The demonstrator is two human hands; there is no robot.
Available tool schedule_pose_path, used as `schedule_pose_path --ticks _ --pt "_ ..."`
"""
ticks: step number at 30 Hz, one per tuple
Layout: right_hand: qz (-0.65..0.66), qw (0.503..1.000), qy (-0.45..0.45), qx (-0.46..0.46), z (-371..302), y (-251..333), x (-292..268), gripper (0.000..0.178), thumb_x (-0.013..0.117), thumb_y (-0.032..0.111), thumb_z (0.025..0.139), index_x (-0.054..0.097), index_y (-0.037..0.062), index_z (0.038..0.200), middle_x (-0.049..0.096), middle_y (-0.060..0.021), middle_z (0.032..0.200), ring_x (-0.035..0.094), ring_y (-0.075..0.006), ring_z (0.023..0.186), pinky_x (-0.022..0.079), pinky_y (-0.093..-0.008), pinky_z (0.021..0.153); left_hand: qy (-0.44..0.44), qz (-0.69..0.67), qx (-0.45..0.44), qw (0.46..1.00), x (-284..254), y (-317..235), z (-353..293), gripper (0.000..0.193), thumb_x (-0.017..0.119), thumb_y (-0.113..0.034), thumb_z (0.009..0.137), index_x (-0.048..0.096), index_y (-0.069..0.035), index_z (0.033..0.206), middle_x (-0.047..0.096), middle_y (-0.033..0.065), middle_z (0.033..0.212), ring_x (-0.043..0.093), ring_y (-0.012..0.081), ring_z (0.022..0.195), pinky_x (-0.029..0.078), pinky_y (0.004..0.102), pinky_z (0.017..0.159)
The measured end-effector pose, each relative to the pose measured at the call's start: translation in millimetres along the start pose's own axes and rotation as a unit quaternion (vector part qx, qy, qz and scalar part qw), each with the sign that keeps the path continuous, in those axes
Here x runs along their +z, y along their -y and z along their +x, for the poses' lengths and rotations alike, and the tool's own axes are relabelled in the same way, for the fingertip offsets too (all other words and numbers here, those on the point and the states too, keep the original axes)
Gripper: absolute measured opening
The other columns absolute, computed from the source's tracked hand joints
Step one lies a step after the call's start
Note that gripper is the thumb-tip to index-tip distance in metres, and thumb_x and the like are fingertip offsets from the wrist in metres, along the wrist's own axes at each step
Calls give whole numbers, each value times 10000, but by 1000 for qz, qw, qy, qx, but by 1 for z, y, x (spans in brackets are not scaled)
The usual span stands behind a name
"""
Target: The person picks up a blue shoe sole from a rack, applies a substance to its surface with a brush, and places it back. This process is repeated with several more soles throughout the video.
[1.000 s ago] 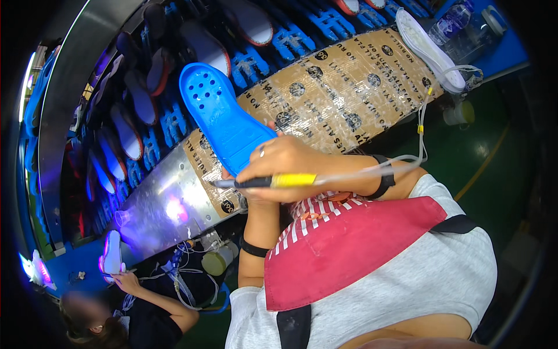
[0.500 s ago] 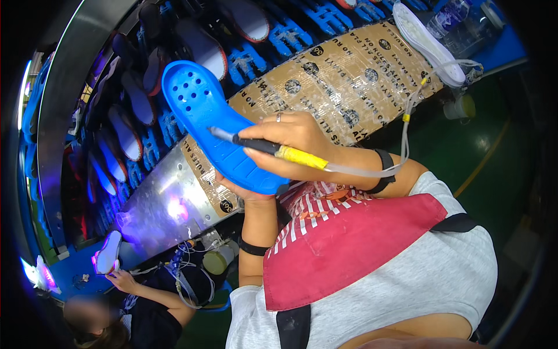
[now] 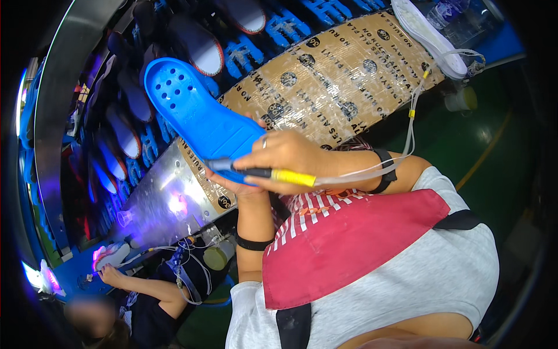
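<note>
A bright blue shoe sole (image 3: 200, 119) with a cluster of holes at its far end is tilted over the bench edge. My left hand (image 3: 232, 185) grips it from beneath around the near end, most of its fingers hidden under the sole. In my right hand (image 3: 290, 156) is a tube-fed brush (image 3: 293, 177) with a black grip and a yellow sleeve. Its bristle tip lies against the near part of the sole, close to the left edge. From the sleeve a clear tube (image 3: 354, 176) runs along my right forearm.
Cardboard (image 3: 325, 75) covers the bench, with a bare metal plate (image 3: 154, 200) left of it. A white sole (image 3: 427, 38) lies at the far right beside a plastic bottle (image 3: 446, 13). Shoes on blue holders (image 3: 238, 55) line the far side. At lower left a co-worker's hand (image 3: 110, 276) holds a shoe.
The brush has moved from the sole's middle toward its near end, on the left edge. The blue sole has shifted slightly left. The co-worker's shoe has turned.
</note>
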State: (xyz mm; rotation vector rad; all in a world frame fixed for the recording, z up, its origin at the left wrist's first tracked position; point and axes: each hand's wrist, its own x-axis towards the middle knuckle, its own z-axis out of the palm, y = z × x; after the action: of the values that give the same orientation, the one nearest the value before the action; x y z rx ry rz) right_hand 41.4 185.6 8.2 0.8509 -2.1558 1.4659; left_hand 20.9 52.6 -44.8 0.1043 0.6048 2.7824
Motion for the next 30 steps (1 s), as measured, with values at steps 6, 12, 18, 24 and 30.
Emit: schedule_pose_path --ticks 6,12,18,24,30 --pt "182 972 147 29 0 3 -17 244 724 159 722 673 58 938 646 -119 761 627 -253 675 488 -332 619 57 -49 -4 997 -3 -17 7 901 677 -579 660 322 -136 1359 407 204 1303 453 400 1116 393 604 895" --pt "158 980 109 42 -13 -3 -8 282 735 119 721 674 72 993 651 -118 774 640 -255 691 496 -311 613 49 -30 19 998 -6 -31 11 899 669 -566 662 322 -119 1360 413 206 1300 446 422 1125 402 599 897" --pt "251 944 164 138 -7 0 -28 283 724 209 737 679 92 991 661 -132 792 646 -237 686 496 -300 624 59 26 75 995 8 -48 7 892 665 -555 667 339 -64 1336 445 217 1235 450 423 1137 457 558 874" --pt "201 972 111 58 -17 -1 -12 297 740 118 726 672 64 1010 609 -93 666 582 -183 570 443 -293 540 45 55 66 995 7 -48 9 898 686 -514 663 328 -62 1352 376 255 1310 429 442 1142 444 557 881" --pt "245 957 137 79 -4 0 -28 289 747 120 717 679 82 995 613 -83 663 582 -203 570 437 -289 524 58 64 55 995 14 -59 7 1002 691 -608 621 306 -48 1357 430 277 1249 511 473 1046 500 552 806"
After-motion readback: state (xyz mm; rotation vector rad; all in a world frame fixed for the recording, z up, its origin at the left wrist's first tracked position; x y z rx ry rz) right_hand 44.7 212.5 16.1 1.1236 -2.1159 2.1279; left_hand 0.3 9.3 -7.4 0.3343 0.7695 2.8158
